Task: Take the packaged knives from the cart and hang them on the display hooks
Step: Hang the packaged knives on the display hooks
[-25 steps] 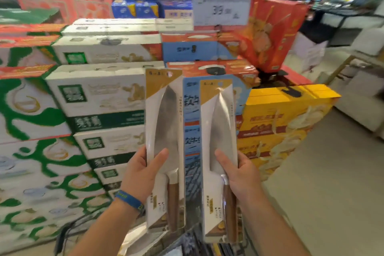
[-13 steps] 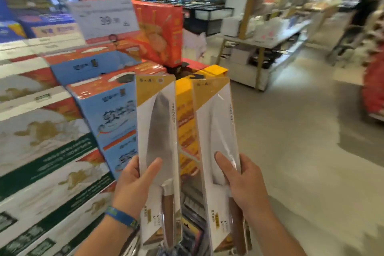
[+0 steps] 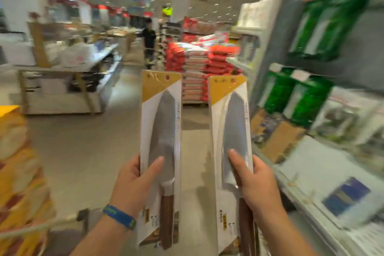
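Left hand (image 3: pixel 133 185) fingers (image 3: pixel 154 165) clamped on left knife pack (image 3: pixel 161 122), right hand (image 3: pixel 256 187) on right knife pack (image 3: pixel 230 118), shelves (image 3: pixel 309 164) blurred

The left pack (image 3: pixel 161 127) and the right pack (image 3: pixel 231 131) are each showing white card with a mustard-gold top corner, a grey blade and a brown handle. A blue wristband (image 3: pixel 119 216) with green marks is showing at lower left. Red-and-white sacks (image 3: pixel 197 64) are filling the centre, green packets (image 3: pixel 324 27) are showing at upper right, and yellow-orange boxes (image 3: pixel 14 151) are lining the left edge.
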`<state>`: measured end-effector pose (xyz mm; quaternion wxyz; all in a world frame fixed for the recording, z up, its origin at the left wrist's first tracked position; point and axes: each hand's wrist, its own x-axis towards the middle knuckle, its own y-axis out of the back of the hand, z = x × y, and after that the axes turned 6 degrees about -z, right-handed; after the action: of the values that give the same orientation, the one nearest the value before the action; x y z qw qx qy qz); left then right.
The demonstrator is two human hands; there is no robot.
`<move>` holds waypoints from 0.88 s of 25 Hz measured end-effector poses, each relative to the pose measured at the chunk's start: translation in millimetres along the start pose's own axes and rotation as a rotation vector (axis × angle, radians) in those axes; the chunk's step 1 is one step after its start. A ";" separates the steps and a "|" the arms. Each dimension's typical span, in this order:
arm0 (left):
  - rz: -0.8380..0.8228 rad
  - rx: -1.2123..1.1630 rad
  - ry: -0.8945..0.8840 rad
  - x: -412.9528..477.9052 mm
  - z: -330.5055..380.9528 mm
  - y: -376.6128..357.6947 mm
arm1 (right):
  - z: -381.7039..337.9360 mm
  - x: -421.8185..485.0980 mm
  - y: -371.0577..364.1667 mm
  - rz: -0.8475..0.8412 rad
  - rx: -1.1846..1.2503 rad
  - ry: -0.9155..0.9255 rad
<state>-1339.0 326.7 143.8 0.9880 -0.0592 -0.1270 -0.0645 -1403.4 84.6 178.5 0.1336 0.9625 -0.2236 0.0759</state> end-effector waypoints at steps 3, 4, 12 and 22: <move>-0.180 -0.011 -0.055 -3.2 8.5 -111.0 | 11.2 -19.0 113.2 0.198 -0.055 -0.032; -0.251 -0.023 -0.071 -8.1 13.0 -156.6 | 13.7 -29.6 158.5 0.272 -0.070 -0.037; -0.759 -0.247 -0.053 -87.2 47.6 -466.2 | 12.6 -148.3 451.5 0.800 -0.143 -0.063; -1.207 -0.422 -0.131 -188.4 104.0 -686.7 | -21.2 -252.9 593.3 1.197 -0.240 -0.091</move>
<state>-1642.9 -314.4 264.1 0.7353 -0.1744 -0.1828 -0.6289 -1897.2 -318.3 279.1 0.1656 0.6503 -0.7380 0.0709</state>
